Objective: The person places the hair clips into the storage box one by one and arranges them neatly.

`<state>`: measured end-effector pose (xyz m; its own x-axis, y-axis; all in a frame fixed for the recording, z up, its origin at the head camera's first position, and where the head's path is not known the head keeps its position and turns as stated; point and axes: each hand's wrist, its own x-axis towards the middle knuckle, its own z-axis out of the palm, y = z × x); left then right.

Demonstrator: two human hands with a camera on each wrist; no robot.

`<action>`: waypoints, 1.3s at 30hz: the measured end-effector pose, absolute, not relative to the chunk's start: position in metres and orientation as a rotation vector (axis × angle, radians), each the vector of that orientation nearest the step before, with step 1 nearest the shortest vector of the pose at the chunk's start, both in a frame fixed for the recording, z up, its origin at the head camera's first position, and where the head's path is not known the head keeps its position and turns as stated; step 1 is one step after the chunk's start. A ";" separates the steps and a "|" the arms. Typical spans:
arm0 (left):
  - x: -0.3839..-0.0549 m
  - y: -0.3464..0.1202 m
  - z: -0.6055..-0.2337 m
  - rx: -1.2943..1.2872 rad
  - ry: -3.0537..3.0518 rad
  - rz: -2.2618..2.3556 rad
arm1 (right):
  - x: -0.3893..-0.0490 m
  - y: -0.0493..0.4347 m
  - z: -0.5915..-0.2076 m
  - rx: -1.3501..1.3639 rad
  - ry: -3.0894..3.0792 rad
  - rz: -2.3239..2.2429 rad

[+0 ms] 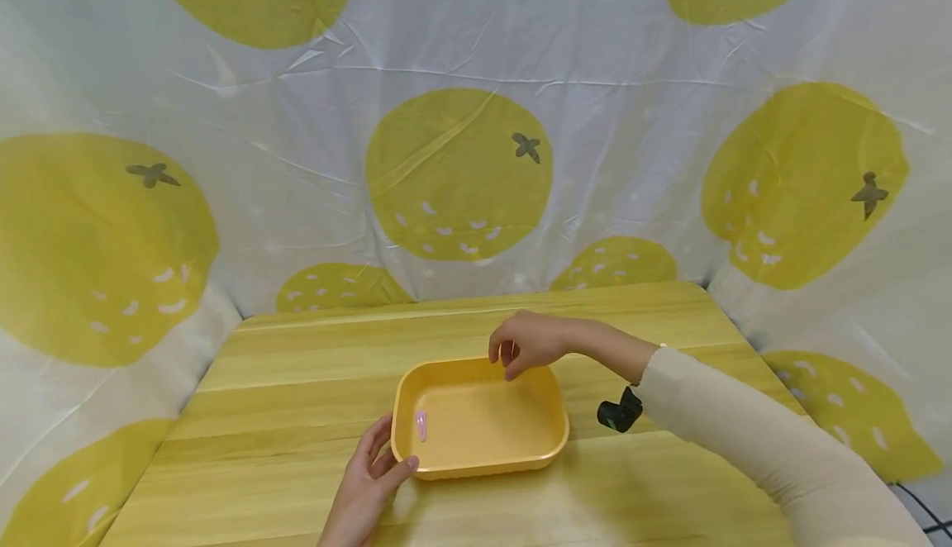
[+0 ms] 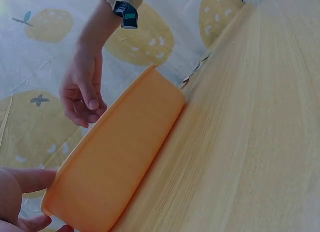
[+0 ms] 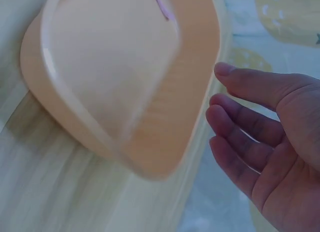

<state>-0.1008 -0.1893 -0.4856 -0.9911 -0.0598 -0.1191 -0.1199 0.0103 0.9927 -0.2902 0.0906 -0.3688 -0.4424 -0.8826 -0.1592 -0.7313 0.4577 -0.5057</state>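
Note:
A shallow yellow plastic tub [image 1: 483,427] stands on the table, and a small pink hair clip [image 1: 421,425] lies inside it by the left wall. My left hand [image 1: 364,466] holds the tub's near left corner, thumb at the rim and fingers along the outer wall. Over the far rim, toward the right, hovers my right hand [image 1: 531,339] with loosely bent fingers pointing down. The right wrist view shows a gap between that hand's thumb and its fingers [image 3: 240,137], with nothing held. In the left wrist view, the tub's outer side [image 2: 120,152] hides its inside.
The wood-grain table [image 1: 297,415] extends around the tub on all sides. Behind it hangs a white curtain [image 1: 610,142] printed with yellow fruit. A small black camera [image 1: 621,411] is strapped at the right wrist, by a beige sleeve [image 1: 744,431]. Dark cables [image 1: 925,514] show at the lower right.

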 end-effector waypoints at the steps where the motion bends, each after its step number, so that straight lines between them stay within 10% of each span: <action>1: -0.101 -0.189 -0.486 -0.198 2.199 2.173 | -0.291 0.095 -0.368 -1.349 2.318 -0.521; 39: -0.100 -0.188 -0.483 -0.229 2.192 2.155 | -0.311 0.277 -0.382 -0.869 2.534 -0.775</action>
